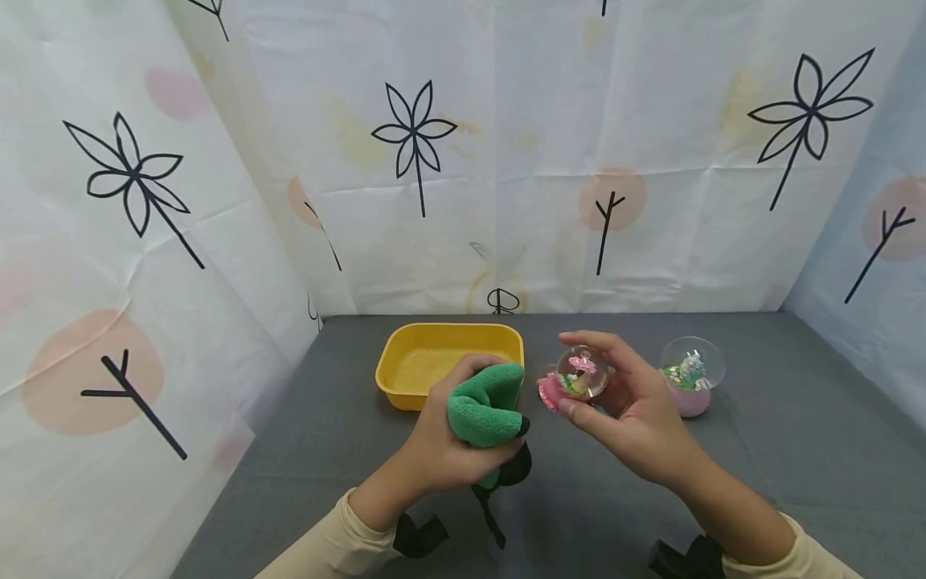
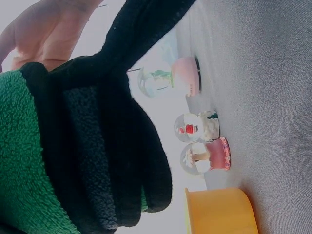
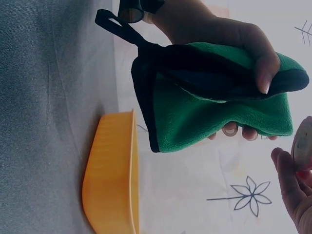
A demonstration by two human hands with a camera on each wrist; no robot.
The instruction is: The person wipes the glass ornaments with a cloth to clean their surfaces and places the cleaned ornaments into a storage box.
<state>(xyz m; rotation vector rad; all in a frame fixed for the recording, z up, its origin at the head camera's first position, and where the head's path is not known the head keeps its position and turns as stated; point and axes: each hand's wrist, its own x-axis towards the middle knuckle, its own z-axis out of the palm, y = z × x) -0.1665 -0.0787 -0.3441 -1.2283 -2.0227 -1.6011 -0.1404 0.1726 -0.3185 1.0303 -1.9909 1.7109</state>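
My left hand [image 1: 452, 434] grips a folded green cloth [image 1: 486, 408] with black edging and a dangling black loop. To its right, my right hand [image 1: 640, 410] holds a small snow globe [image 1: 583, 371] between thumb and fingers. The globe is tilted, its pink base toward the cloth and a pink figure inside its clear dome. In the right wrist view the base's underside [image 3: 303, 146] faces the cloth, with a gap between them. Much of the left wrist view is covered by the cloth [image 2: 29, 156].
A yellow basin [image 1: 450, 328] stands behind the left hand on the grey tabletop [image 1: 304, 474]. Another snow globe [image 1: 689, 400] stands beyond the right hand. The left wrist view also shows a white-based globe [image 2: 210, 126] and a pink-based globe [image 2: 219, 153] side by side. Patterned white sheets [image 1: 499, 241] enclose the table.
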